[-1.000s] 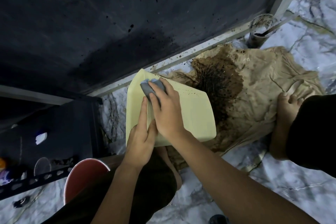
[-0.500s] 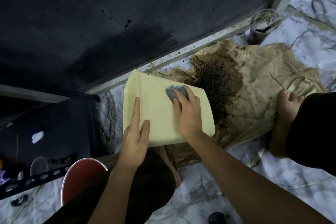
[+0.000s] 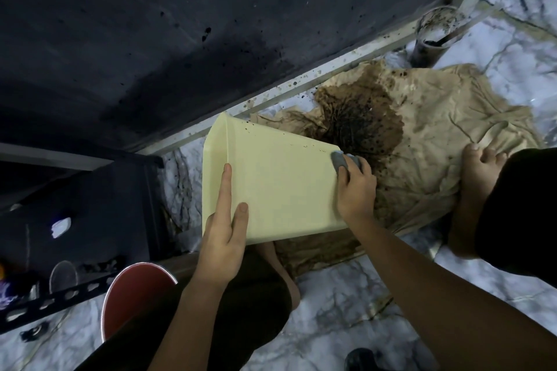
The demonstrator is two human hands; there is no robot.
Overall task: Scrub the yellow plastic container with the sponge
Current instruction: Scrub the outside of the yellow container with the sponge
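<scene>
Right hand (image 3: 355, 190) curls round the grey sponge (image 3: 342, 161), pressing it on the right edge of the tilted yellow plastic container (image 3: 280, 178). Left hand (image 3: 224, 238) grips its near corner. Just behind lies a stained cloth (image 3: 422, 141) with a bare foot (image 3: 476, 178) on it, and a red bucket (image 3: 132, 289) stands near-left.

Marble floor (image 3: 346, 307), stained beige cloth (image 3: 446, 135) spread on it

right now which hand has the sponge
The right hand: it grips the grey sponge at the right edge of the yellow container. The left hand has no sponge and only holds the container's near left corner.
</scene>
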